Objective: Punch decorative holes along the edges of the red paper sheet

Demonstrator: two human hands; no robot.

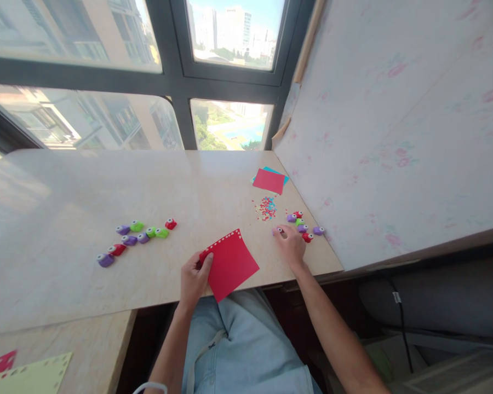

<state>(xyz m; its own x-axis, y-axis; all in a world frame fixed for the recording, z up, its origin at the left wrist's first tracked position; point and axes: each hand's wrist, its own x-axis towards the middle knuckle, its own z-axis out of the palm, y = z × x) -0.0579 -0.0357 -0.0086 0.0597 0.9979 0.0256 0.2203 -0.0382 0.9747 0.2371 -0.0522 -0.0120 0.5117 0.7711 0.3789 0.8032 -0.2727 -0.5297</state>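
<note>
At the near edge of the counter (86, 284) the left hand (194, 280) pinches a red paper square (231, 265) by its left corner, thumb on top and the other fingers curled under it. The sheet lies tilted, its near corner hanging past the counter edge over the person's lap, and a row of small punched holes runs along its far edge. To the right, the right hand (291, 245) rests palm down on the counter, its fingers bent loosely over a small purple punch (276, 231) at their tips; whether they actually grip it I cannot tell. Just beyond that hand sits a cluster of small punches (304, 224) in purple, green and red. Farther off lies a scatter of confetti (265, 208), and beyond it a red sheet over a blue sheet (269, 180). Well to the left, another group of punches (137, 236) is strung across the counter.
</note>
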